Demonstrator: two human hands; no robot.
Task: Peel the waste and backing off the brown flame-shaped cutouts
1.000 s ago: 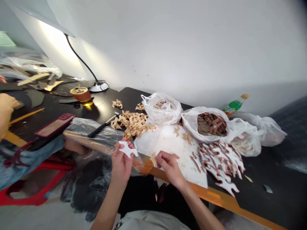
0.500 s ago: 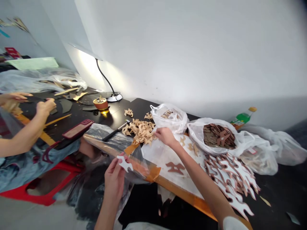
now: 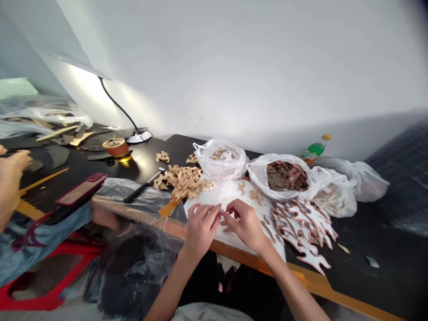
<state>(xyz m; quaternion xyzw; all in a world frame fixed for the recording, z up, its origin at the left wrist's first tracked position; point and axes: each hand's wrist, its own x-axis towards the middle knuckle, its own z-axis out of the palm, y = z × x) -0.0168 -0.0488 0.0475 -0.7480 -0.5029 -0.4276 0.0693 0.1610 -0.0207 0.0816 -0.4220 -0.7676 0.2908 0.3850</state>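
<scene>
Over the white paper (image 3: 272,249) at the table's front edge, my left hand (image 3: 203,227) and my right hand (image 3: 243,224) meet fingertip to fingertip. Both are closed in a pinch around something small that the fingers mostly hide. A heap of tan cut-out pieces (image 3: 183,180) lies just beyond my left hand. To the right of my right hand is a pile of white-faced, brown-edged pieces (image 3: 306,227). A few tan pieces (image 3: 256,195) lie on the paper behind my hands.
White plastic bags of pieces (image 3: 220,169) (image 3: 257,176) stand at the back, near a green bottle (image 3: 315,150). Left are a black-handled tool (image 3: 142,187), a phone (image 3: 82,188), a cup (image 3: 115,148) and a lamp (image 3: 139,135). Another person's hand (image 3: 13,178) is at the far left.
My right hand has drawn back from the tan heap and met my left hand, which has moved right over the paper. The white piece in my left hand is now hidden. The view has shifted right.
</scene>
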